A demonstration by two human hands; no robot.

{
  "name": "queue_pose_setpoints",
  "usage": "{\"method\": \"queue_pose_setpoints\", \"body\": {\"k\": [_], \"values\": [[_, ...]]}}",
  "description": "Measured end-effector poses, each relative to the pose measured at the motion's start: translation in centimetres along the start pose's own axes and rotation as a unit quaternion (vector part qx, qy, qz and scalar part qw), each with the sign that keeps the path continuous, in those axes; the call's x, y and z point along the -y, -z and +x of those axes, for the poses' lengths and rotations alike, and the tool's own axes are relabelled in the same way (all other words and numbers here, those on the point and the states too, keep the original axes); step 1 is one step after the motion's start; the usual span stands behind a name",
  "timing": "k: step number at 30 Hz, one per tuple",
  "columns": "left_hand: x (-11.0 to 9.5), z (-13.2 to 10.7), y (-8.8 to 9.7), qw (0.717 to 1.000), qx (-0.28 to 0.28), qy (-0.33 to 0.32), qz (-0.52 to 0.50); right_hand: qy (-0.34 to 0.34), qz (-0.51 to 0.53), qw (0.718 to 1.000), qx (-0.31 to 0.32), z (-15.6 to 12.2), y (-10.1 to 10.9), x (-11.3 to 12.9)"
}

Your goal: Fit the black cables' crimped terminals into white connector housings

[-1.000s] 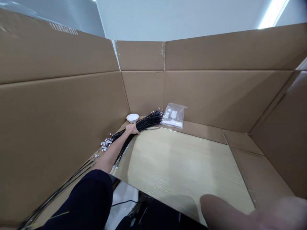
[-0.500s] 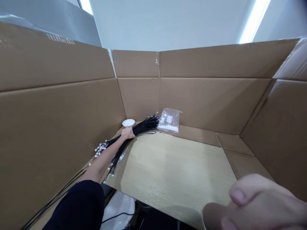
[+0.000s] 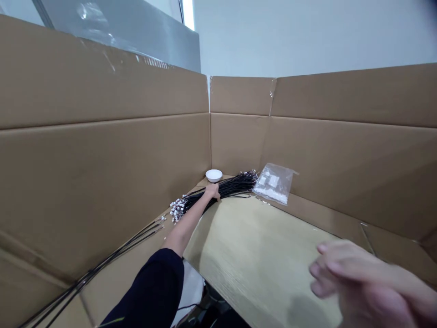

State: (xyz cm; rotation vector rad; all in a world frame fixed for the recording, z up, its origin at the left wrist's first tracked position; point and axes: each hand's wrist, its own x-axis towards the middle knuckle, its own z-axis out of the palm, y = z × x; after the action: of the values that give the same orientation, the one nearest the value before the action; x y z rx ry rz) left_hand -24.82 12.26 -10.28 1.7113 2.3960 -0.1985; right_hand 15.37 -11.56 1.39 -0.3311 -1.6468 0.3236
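My left hand (image 3: 213, 191) reaches far out and is closed over a thick bundle of black cables (image 3: 235, 184) near the back left corner of the board. White connectors (image 3: 178, 208) stick out at the bundle's near end, and small ends show at its far end. Part of the bundle is hidden behind my forearm. My right hand (image 3: 355, 273) is raised above the board at the lower right, fingers curled in, slightly blurred, with nothing visible in it. A white bowl (image 3: 214, 176) stands just behind my left hand.
A clear plastic bag (image 3: 274, 183) with small white parts lies at the bundle's far end. Several loose black cables (image 3: 112, 255) run along the left cardboard wall (image 3: 102, 182). The pale wooden board (image 3: 259, 255) lies between tall cardboard walls.
The view has turned left. Cable strands that lay spread toward the board's front left corner are now drawn in with the bundle. My right hand stays raised, its fingers curled.
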Motion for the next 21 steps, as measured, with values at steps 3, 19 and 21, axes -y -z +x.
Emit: {"method": "queue_pose_setpoints", "body": {"k": [3,19,21], "values": [[0.4,-0.1,-0.1,1.000,-0.007,-0.012,0.000,-0.085,-0.044,0.994,0.046,2.5,-4.3,-4.6],[1.3,1.6,-1.0,0.999,-0.030,-0.003,0.039,-0.257,-0.332,0.862,0.283,-4.6,-17.0,-42.4],[1.4,1.6,-0.7,0.999,-0.027,-0.005,0.036,-0.271,-0.338,0.862,0.266,-5.4,-15.1,-43.9]]}}
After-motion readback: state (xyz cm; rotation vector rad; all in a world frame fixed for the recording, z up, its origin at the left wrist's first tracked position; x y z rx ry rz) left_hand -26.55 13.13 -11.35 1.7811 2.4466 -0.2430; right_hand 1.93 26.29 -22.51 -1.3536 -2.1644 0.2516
